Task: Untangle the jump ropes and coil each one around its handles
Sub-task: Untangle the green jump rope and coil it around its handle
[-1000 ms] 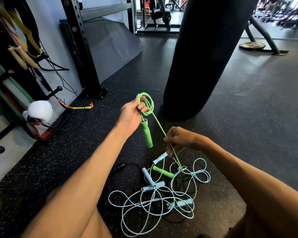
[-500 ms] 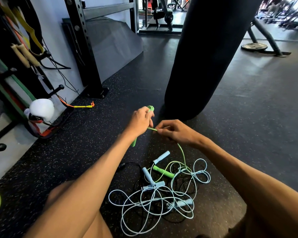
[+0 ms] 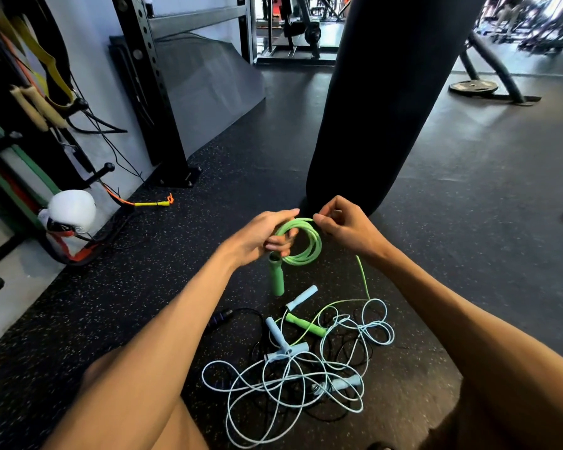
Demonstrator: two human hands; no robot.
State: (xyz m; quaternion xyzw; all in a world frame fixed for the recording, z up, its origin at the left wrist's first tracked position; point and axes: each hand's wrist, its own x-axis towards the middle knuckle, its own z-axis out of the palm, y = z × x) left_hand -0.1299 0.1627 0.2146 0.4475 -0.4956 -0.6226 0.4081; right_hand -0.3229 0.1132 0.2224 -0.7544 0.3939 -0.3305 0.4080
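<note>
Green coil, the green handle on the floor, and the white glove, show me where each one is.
Green coil (image 3: 316, 245): head view, right side of the loops.
Green handle (image 3: 306, 325): head view, middle of its grip.
White glove (image 3: 73, 211): head view, middle of its padded front.

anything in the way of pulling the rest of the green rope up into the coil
Yes. Below the right hand the green rope drops into the floor pile, where light blue rope loops cross it beside the second green handle; black rope lies tangled there.
</note>
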